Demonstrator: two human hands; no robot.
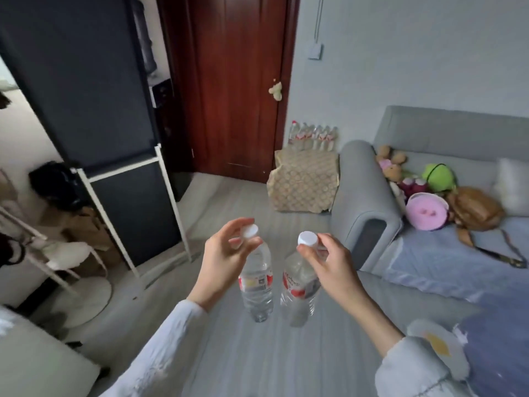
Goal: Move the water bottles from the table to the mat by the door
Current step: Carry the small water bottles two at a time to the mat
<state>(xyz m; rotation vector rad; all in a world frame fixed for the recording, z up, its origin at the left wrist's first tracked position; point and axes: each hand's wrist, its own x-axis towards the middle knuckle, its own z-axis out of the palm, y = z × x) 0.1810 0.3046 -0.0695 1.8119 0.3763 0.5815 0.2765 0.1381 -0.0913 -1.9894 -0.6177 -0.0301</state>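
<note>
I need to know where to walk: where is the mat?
In the head view the patterned mat lies ahead, right of centre, between the red door and the sofa arm, bottles behind it.

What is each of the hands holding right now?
Left hand: closed on left bottle, by its cap.
Right hand: closed on right bottle, by its cap.

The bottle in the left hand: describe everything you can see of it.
The bottle in the left hand is clear, ribbed plastic with a white screw cap and a red-and-white label around its middle. It looks full of clear water. It hangs roughly upright above the grey floor, carried in the air, with its base toward the camera's lower edge. The left hand pinches it at the cap and neck with the fingertips. A second, similar bottle hangs close beside it; contact between them cannot be told.
</note>
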